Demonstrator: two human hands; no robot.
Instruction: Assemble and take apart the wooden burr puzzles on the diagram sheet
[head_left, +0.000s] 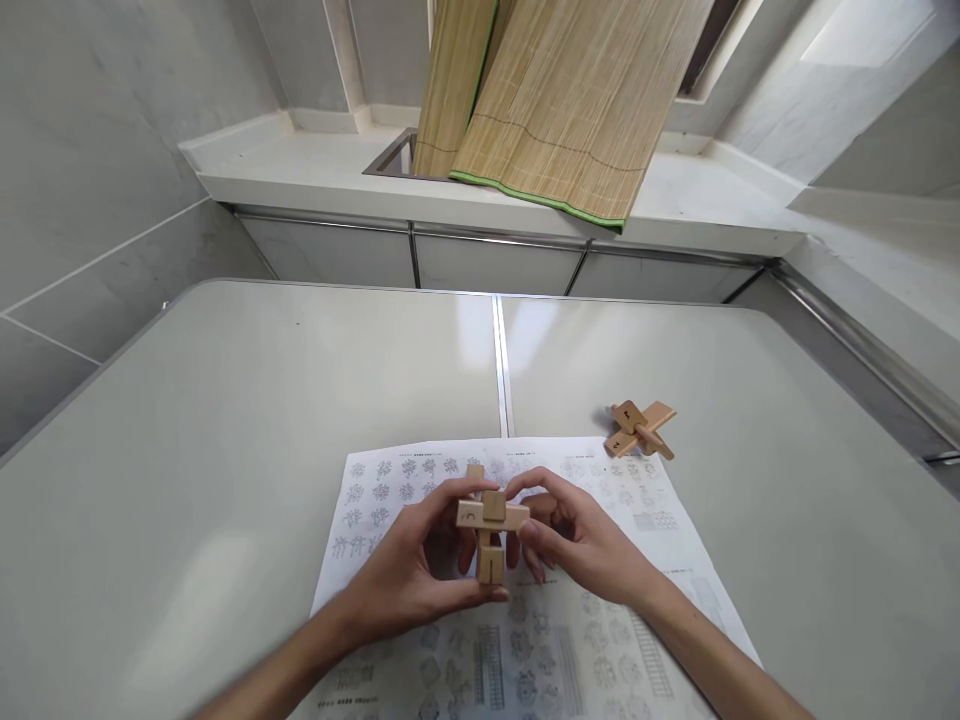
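Note:
Both hands hold a small wooden interlocking puzzle [493,507] built of crossed notched bars, just above a printed sheet. My left hand [409,560] is closed round its left side, thumb below by the bottom block and index finger at the top. At the right end of the numbered cross bar, my right hand [581,540] pinches with thumb and fingers. Some fingers of both hands are hidden behind the wood. Beneath lies the white instruction sheet [337,580], covered with small printed diagrams of puzzle shapes.
Several joined wooden pieces [637,430], some numbered, lie crossed at the sheet's upper right corner. The pale table [225,400] has a metal seam [501,360] down its middle. Beyond stands a white counter [300,185] with a sink [394,155] and a hanging bamboo mat [570,110].

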